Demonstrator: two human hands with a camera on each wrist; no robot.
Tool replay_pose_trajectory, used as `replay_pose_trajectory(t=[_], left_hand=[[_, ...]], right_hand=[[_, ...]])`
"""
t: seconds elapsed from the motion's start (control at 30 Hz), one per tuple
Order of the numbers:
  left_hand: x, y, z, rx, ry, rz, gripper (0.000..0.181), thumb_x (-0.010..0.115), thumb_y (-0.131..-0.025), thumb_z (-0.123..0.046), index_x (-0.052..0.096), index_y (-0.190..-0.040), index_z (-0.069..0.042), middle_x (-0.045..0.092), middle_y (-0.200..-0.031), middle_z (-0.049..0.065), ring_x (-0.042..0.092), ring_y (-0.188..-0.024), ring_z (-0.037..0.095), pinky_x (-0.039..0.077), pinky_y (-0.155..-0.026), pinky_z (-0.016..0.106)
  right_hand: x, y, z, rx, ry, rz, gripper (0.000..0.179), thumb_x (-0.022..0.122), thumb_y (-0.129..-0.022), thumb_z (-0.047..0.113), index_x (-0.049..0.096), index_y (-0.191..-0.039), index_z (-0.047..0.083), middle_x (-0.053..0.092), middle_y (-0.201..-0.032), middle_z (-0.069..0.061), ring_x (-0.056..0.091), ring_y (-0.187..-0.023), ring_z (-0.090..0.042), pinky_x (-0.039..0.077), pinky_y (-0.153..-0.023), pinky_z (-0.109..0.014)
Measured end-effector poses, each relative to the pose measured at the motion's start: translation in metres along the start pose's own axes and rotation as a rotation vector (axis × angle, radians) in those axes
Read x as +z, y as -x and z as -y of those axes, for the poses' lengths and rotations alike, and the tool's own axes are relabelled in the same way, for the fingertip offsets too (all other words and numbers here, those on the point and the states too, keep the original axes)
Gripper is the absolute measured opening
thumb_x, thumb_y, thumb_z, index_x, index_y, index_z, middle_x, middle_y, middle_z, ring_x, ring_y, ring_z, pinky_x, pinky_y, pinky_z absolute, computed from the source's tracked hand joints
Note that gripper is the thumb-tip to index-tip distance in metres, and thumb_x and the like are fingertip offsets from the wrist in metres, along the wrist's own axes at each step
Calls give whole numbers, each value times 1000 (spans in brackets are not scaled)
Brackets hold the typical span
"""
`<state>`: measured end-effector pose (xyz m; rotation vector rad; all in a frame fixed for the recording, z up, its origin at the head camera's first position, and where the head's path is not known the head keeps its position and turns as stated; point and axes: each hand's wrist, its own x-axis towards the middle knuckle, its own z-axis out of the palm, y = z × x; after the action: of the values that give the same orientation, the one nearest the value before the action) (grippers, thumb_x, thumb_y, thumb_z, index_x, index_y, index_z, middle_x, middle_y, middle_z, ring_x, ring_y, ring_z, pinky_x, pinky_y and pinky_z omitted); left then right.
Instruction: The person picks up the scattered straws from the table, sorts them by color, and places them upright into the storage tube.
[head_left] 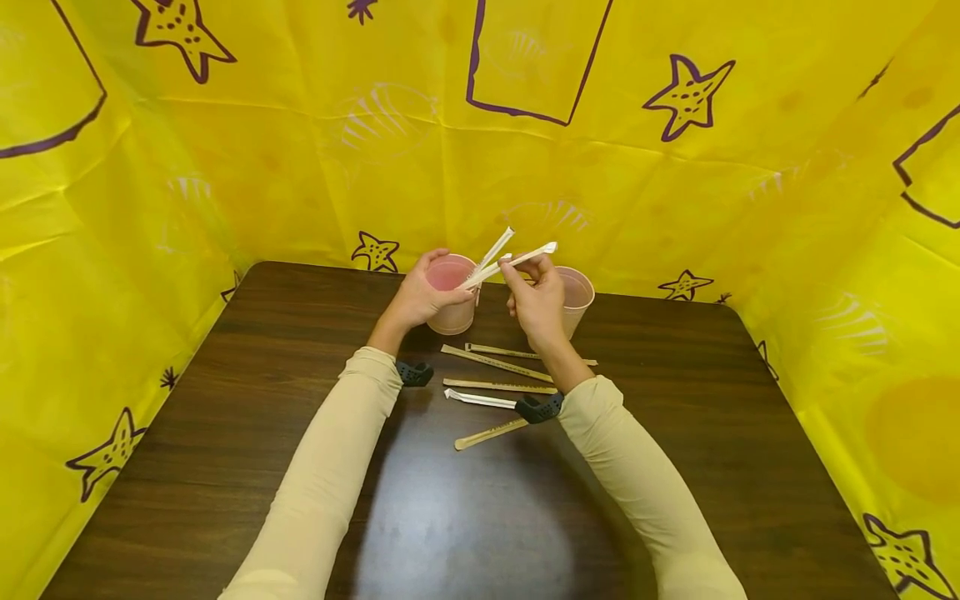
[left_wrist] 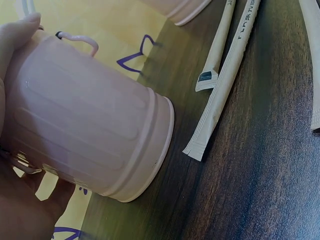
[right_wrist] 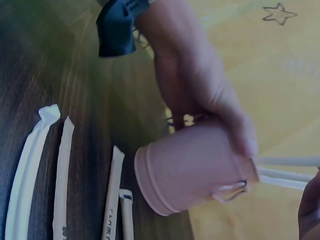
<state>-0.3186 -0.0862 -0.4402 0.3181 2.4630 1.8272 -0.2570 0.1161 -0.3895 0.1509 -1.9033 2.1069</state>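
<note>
My left hand [head_left: 422, 293] grips a small pink bucket-shaped cup [head_left: 453, 318] near the table's back edge, tilted in the left wrist view. Its ribbed side and a small side handle [left_wrist: 82, 40] show there. White paper-wrapped straws [head_left: 495, 247] stick out over the cup's rim. My right hand [head_left: 542, 302] pinches a white paper-wrapped straw [head_left: 534, 252] between thumb and fingers. That straw slants down to the cup's mouth, close by my left thumb [right_wrist: 242, 135]. The straws' lower ends are hidden in the cup.
A second pink cup [head_left: 577, 298] stands behind my right hand. Several slim tan paper sleeves [head_left: 498, 386] with print lie on the dark wooden table [head_left: 225, 417], along with a white wrapped straw [head_left: 480, 400]. A yellow patterned sheet [head_left: 285, 167] walls the table's back and sides.
</note>
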Motion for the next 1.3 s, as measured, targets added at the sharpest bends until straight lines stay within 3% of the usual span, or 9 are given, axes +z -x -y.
replay_pose_trajectory(t=[0.17,0.43,0.57,0.87,1.1,1.17,1.3], left_hand=[[1,0,-1,1,4,1,97,93,-74,-28,37,-154,-17,56,-143,14,55,-130,31,42,-114,47],[2,1,-1,10,3,-1,97,92,-75,-23,36,-154,-13,55,-145,14,54,-131,31,42,-115,47],[2,1,-2,8,11,6,97,92,-76,-24,35,-155,-13,55,-146,13,54,-130,31,42,-115,47],[1,0,-2,-2,5,7,97,92,-76,-26,36,-154,-14,55,-144,13,54,-130,31,43,-113,47],[1,0,-1,6,-2,4,98,92,-75,-27,37,-154,-15,56,-144,13,55,-129,31,43,-113,47],[1,0,-1,6,2,8,98,92,-75,-28,36,-154,-15,56,-145,13,55,-130,32,43,-113,48],[1,1,-1,-4,1,12,98,92,-75,-29,36,-154,-16,55,-146,15,54,-131,33,42,-113,49]], right_hand=[[7,-8,-5,23,80,53,29,69,-97,11,58,-118,-5,71,-117,-25,48,-43,-4,41,-43,-16],[9,-23,-14,81,270,122,30,69,-98,16,59,-120,-3,73,-113,-21,53,-55,-20,43,-47,-17],[10,-29,-18,115,282,121,26,70,-97,15,61,-116,-1,73,-113,-23,54,-57,-23,44,-50,-18],[13,-32,-19,128,299,143,28,70,-97,15,61,-117,-2,73,-114,-25,53,-53,-13,47,-52,-21],[9,-25,-18,115,419,176,34,74,-95,18,61,-120,-2,72,-120,-21,59,-55,-19,60,-64,-41],[8,-24,-18,115,430,177,34,74,-95,18,61,-121,-2,72,-121,-20,59,-58,-22,61,-64,-41],[1,-20,-18,113,451,183,34,73,-95,17,61,-121,-2,72,-120,-20,63,-70,-22,57,-57,-28]])
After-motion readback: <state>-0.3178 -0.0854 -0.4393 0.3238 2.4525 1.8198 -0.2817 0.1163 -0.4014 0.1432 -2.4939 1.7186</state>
